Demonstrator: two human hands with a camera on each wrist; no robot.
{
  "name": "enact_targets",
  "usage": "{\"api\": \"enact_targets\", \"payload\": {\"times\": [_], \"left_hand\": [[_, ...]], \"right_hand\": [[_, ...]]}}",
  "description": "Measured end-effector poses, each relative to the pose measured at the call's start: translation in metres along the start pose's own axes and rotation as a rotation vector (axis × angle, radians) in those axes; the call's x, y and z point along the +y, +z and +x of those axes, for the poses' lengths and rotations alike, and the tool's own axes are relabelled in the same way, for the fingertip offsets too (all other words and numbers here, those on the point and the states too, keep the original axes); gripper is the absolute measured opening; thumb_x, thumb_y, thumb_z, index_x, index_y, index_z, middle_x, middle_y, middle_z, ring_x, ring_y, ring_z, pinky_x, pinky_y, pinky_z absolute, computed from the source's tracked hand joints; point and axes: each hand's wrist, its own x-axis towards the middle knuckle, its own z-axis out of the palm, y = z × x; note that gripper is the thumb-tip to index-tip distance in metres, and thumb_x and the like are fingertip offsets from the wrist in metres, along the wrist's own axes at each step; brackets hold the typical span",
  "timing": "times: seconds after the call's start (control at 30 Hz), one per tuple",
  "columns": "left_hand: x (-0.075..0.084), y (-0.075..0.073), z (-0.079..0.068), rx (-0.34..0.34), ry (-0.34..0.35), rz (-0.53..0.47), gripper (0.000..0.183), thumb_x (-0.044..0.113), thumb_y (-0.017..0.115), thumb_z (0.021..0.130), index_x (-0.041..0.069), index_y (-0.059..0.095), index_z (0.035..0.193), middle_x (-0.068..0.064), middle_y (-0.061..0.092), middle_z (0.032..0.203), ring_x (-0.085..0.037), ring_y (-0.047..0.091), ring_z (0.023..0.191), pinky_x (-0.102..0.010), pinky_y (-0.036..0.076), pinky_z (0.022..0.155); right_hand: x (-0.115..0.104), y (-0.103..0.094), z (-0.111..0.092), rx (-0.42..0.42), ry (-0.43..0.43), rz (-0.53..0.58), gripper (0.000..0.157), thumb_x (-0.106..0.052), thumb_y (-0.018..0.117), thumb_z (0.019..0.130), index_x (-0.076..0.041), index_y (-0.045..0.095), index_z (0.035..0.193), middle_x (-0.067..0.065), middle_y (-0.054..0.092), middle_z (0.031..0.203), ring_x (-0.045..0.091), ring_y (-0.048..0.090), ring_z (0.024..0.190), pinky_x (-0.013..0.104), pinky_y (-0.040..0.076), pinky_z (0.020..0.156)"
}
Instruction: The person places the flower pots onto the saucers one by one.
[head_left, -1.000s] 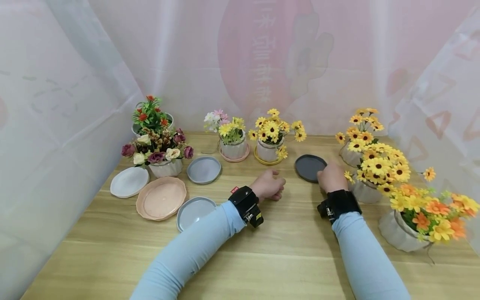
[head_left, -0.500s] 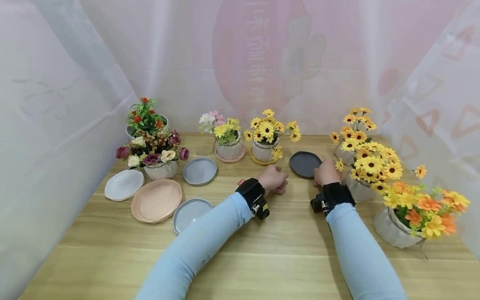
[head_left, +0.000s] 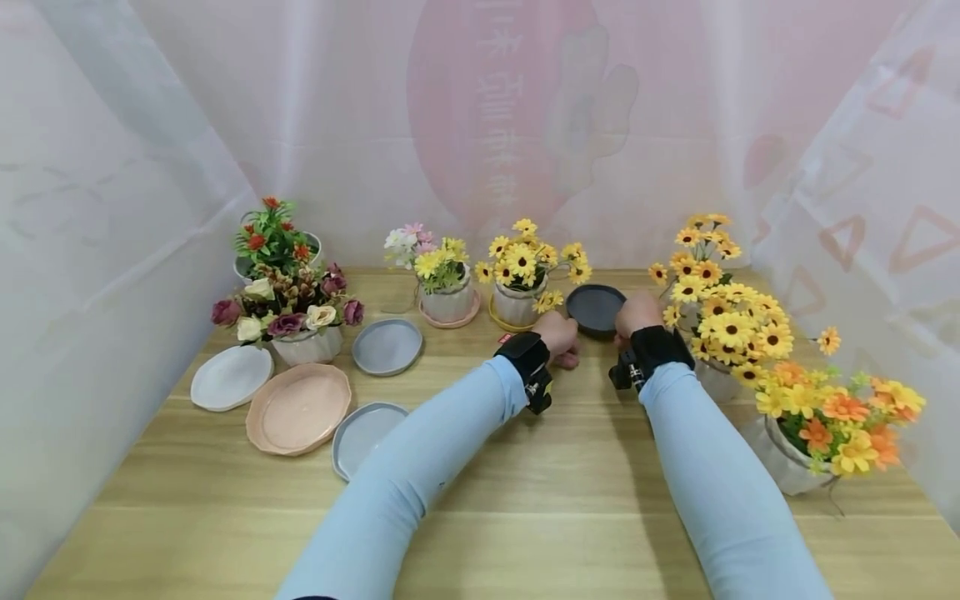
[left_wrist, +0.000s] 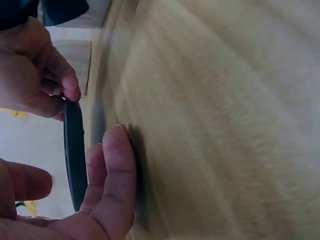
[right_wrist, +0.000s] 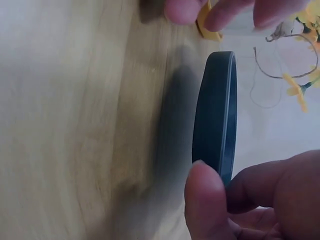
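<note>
In the head view my right hand (head_left: 639, 313) pinches the right edge of a dark grey plant saucer (head_left: 592, 307). The right wrist view shows the saucer (right_wrist: 214, 107) edge-on, raised over the wood, its shadow beneath and my thumb (right_wrist: 205, 197) along its side. My left hand (head_left: 558, 333) is at the saucer's other side, thumb and fingers spread apart. In the left wrist view its fingers (left_wrist: 116, 180) lie low beside the saucer (left_wrist: 75, 155). Just behind my left hand stands a yellow-daisy pot (head_left: 517, 307) on a yellow saucer (head_left: 501, 323).
Further left, a potted plant (head_left: 450, 302) stands on a pink saucer (head_left: 471, 317). Grey saucers (head_left: 387, 347) (head_left: 363, 433), a peach saucer (head_left: 300, 408) and a white saucer (head_left: 231, 378) lie left, near a rose pot (head_left: 309, 347). Several flower pots, including an orange-flowered one (head_left: 795, 462), line the right side.
The dark saucer has been lifted from the table by my right hand. My left hand has moved right and forward, closer to it. The head view has shifted slightly.
</note>
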Motion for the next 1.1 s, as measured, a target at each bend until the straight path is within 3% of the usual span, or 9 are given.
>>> {"api": "enact_targets", "payload": {"times": [0.07,0.17,0.3,0.4,0.6,0.77,0.9,1.0,1.1], "left_hand": [[0.001,0.001,0.005,0.003,-0.02,-0.001,0.031,0.017,0.04,0.107,-0.005,0.058,0.12,-0.013,0.068,0.081,-0.022,0.062,0.05,-0.029,0.054,0.043],[0.002,0.0,0.012,0.013,-0.036,-0.022,0.035,0.015,0.038,0.108,-0.001,0.051,0.135,-0.013,0.066,0.083,-0.023,0.063,0.053,-0.029,0.054,0.042],[0.004,-0.001,0.017,0.033,-0.046,-0.052,0.035,0.012,0.04,0.107,0.002,0.049,0.14,-0.014,0.067,0.087,-0.024,0.064,0.056,-0.03,0.054,0.042],[0.004,0.0,0.02,0.035,-0.05,-0.058,0.035,0.014,0.043,0.107,0.001,0.049,0.139,-0.013,0.07,0.089,-0.025,0.068,0.059,-0.03,0.056,0.045],[0.001,-0.003,0.029,0.012,-0.087,-0.115,0.037,0.014,0.045,0.107,-0.001,0.045,0.141,-0.013,0.07,0.087,-0.031,0.073,0.075,-0.032,0.06,0.055],[0.002,-0.01,0.036,-0.001,-0.088,-0.163,0.039,0.011,0.044,0.106,0.001,0.042,0.144,-0.016,0.069,0.087,-0.031,0.072,0.068,-0.035,0.061,0.058],[0.004,-0.012,0.043,0.021,-0.091,-0.165,0.036,0.011,0.046,0.106,0.002,0.046,0.141,-0.015,0.069,0.084,-0.027,0.069,0.058,-0.035,0.061,0.058],[0.003,-0.011,0.046,0.042,-0.106,-0.171,0.035,0.012,0.046,0.106,0.003,0.048,0.139,-0.015,0.07,0.082,-0.025,0.068,0.054,-0.034,0.061,0.057],[0.001,-0.009,0.048,0.057,-0.102,-0.166,0.035,0.013,0.047,0.106,0.003,0.048,0.14,-0.014,0.071,0.08,-0.024,0.068,0.053,-0.033,0.061,0.055]], "right_hand": [[0.0,0.001,0.004,-0.005,-0.024,-0.063,0.014,0.007,0.073,0.075,0.003,0.07,0.062,0.005,0.059,0.049,0.031,0.07,0.072,0.059,0.009,0.117],[-0.002,0.004,0.007,-0.009,-0.03,-0.09,0.004,0.008,0.073,0.075,0.011,0.071,0.075,0.009,0.062,0.054,0.031,0.07,0.069,0.057,0.014,0.117],[-0.005,0.011,0.01,0.006,-0.017,-0.078,0.013,0.007,0.069,0.08,0.017,0.069,0.087,0.014,0.065,0.062,0.029,0.069,0.069,0.048,0.032,0.112],[-0.006,0.014,0.011,0.013,0.006,-0.037,0.016,0.005,0.062,0.087,0.018,0.068,0.091,0.012,0.065,0.06,0.023,0.069,0.06,0.038,0.054,0.09],[-0.027,0.001,-0.011,0.061,-0.083,-0.14,0.038,-0.009,0.049,0.096,0.004,0.068,0.066,0.015,0.066,0.065,0.028,0.066,0.063,0.04,0.055,0.074],[-0.075,-0.059,-0.056,0.239,-0.214,-0.037,0.025,-0.01,0.049,0.096,0.005,0.068,0.092,0.018,0.066,0.076,0.032,0.064,0.067,0.047,0.056,0.068],[-0.101,-0.136,-0.077,0.208,-0.253,0.079,0.041,-0.014,0.046,0.1,0.007,0.056,0.134,0.018,0.071,0.089,0.021,0.068,0.065,0.038,0.059,0.07],[-0.091,-0.183,-0.076,0.155,-0.23,0.107,0.043,-0.015,0.048,0.102,0.006,0.051,0.138,0.015,0.071,0.092,0.013,0.067,0.063,0.032,0.06,0.067],[-0.057,-0.215,-0.062,0.125,-0.215,0.032,0.04,-0.014,0.049,0.101,0.008,0.054,0.134,0.011,0.072,0.086,0.012,0.067,0.062,0.046,0.056,0.084]]}}
